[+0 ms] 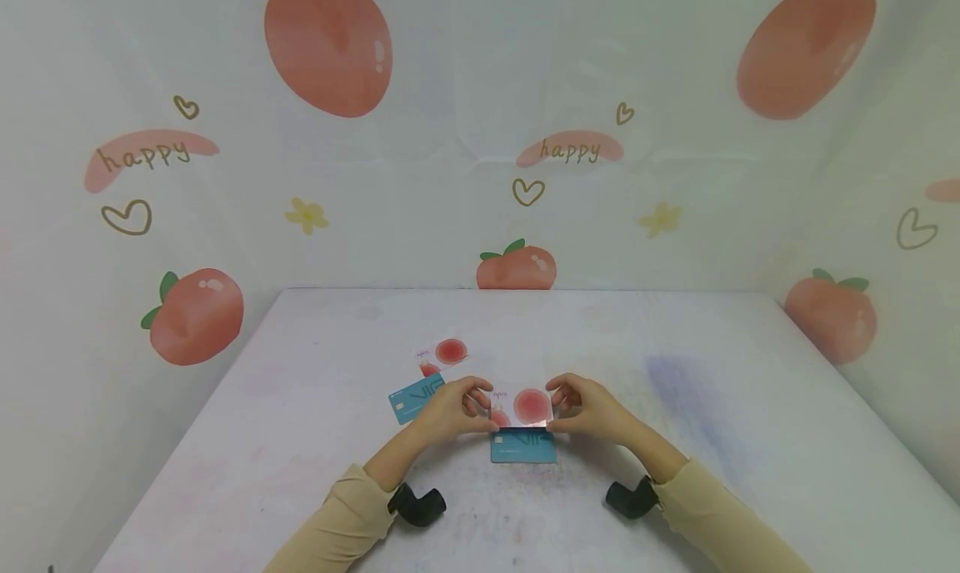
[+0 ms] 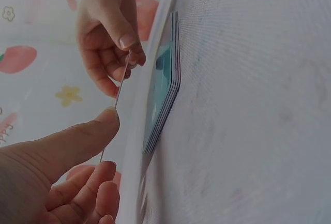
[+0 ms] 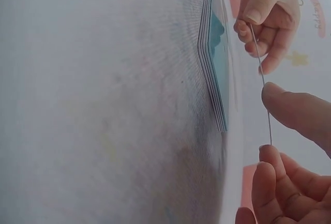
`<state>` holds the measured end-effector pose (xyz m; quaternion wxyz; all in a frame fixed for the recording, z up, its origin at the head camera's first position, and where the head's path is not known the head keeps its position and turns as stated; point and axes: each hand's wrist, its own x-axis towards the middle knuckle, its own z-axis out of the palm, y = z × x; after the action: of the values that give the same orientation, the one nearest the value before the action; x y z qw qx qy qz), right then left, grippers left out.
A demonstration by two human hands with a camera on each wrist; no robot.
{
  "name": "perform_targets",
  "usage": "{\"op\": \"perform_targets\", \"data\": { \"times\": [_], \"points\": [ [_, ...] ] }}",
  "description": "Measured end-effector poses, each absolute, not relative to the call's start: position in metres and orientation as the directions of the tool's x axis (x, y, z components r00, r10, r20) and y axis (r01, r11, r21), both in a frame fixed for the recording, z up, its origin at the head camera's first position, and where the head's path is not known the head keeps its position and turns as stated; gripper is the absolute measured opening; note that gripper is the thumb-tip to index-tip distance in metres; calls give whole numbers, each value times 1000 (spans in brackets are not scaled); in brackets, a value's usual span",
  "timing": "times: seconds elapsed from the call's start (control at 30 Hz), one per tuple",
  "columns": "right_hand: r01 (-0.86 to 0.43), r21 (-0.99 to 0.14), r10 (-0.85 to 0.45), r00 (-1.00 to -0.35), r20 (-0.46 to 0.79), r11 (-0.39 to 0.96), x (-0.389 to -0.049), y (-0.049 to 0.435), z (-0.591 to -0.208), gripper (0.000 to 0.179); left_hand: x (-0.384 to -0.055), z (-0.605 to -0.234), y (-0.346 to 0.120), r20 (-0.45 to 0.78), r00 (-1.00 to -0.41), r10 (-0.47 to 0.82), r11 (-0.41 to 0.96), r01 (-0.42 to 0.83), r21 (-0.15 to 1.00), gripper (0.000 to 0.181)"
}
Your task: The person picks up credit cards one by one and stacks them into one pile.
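A thin white card with red peach prints (image 1: 521,405) is held up level between both hands. My left hand (image 1: 454,411) pinches its left end between thumb and fingers, and my right hand (image 1: 588,411) pinches its right end the same way. Both wrist views show the card (image 2: 118,95) nearly edge-on. Just below it, on the table, lies a neat stack of teal cards (image 1: 522,450), apart from the held card. Their layered edges (image 3: 209,74) show in the right wrist view. The stack's far part is hidden by the held card in the head view.
Left of the stack, a teal card (image 1: 408,400) marked VIP lies partly under my left hand's line of sight. Beyond it sits a peach-printed card (image 1: 451,351). The white table (image 1: 337,331) ends at a printed cloth wall (image 1: 450,215). Black devices (image 1: 420,506) are on both wrists.
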<state>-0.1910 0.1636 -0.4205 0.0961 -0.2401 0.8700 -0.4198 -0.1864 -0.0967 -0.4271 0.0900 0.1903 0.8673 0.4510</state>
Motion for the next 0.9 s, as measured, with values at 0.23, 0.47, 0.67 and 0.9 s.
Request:
{"op": "perform_targets", "data": {
  "times": [0.23, 0.47, 0.67, 0.9],
  "points": [
    [-358, -763, -517, -855, 37, 537, -189, 165, -420, 51, -185, -426, -97, 16, -906, 423, 519, 256, 815, 51],
    [-366, -745, -518, -855, 33, 557, -189, 166, -422, 49, -185, -429, -97, 0, -907, 420, 516, 240, 822, 50],
    [-371, -750, -529, -848, 34, 547, -188, 166, -423, 49, -184, -430, -98, -4, -907, 422, 522, 239, 819, 50],
    [-388, -744, -541, -840, 42, 544, -185, 166, -423, 48, -181, -428, -98, -8, -903, 429, 520, 240, 820, 50]
  ]
}}
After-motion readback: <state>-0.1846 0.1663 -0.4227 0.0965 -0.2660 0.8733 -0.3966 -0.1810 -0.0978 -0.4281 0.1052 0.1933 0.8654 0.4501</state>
